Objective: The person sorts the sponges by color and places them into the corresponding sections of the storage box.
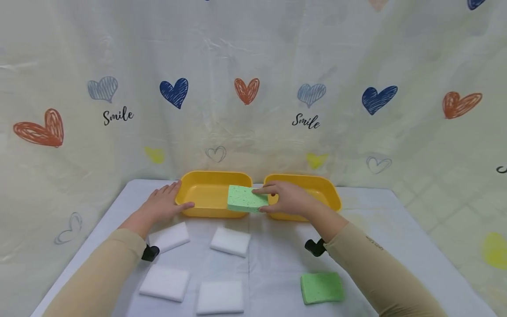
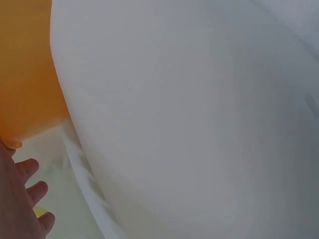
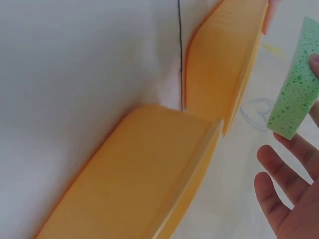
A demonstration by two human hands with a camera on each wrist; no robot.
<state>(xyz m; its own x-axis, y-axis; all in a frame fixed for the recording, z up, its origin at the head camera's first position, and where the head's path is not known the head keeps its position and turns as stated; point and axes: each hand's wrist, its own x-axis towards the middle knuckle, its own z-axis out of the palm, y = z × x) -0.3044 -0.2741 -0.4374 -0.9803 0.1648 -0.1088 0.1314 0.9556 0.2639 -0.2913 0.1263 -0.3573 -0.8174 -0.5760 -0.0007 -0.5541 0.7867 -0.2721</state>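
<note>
My right hand pinches a pale green speckled sponge between thumb and fingers. In the head view the sponge overlaps the right side of the left yellow tray and the gap between the trays. Seen from the right wrist, the sponge is above the tray rims, with the other fingers spread beneath it. At the left tray's left side rests my left hand, thumb over the near corner and fingers extended along the rim. The right yellow tray lies partly hidden behind my right hand.
Several white sponges lie on the white-covered table at front left, including one near the bottom edge. A second green sponge lies at front right, beside my right forearm. A curtain printed with hearts hangs close behind the trays.
</note>
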